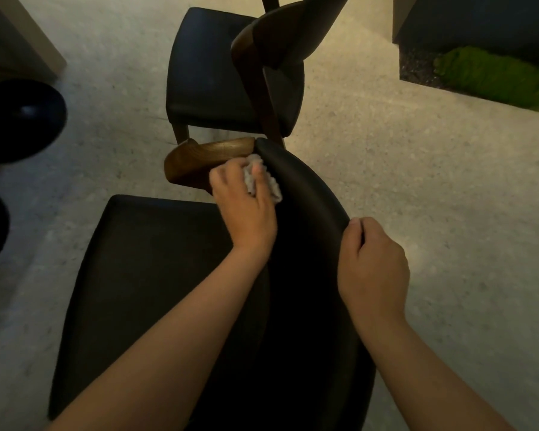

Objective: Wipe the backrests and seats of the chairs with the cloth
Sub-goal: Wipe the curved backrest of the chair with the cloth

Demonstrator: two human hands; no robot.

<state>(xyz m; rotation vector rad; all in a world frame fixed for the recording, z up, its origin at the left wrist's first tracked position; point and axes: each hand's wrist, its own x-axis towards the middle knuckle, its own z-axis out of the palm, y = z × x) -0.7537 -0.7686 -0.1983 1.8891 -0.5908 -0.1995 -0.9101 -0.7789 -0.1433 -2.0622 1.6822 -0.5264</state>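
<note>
Your left hand [245, 206] clenches the crumpled white cloth [276, 192] and presses it against the inner face of the near chair's black padded backrest [305, 194], beside its wooden frame end [196, 160]. Your right hand [374, 269] curls over the backrest's top edge, gripping it. The black seat [156, 259] lies below your left forearm. A second matching chair [212, 76] stands just beyond on the speckled floor [417, 181].

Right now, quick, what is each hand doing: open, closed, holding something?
Left hand: grips the cloth, held against the near chair's backrest.
Right hand: grips the backrest's top edge.
</note>
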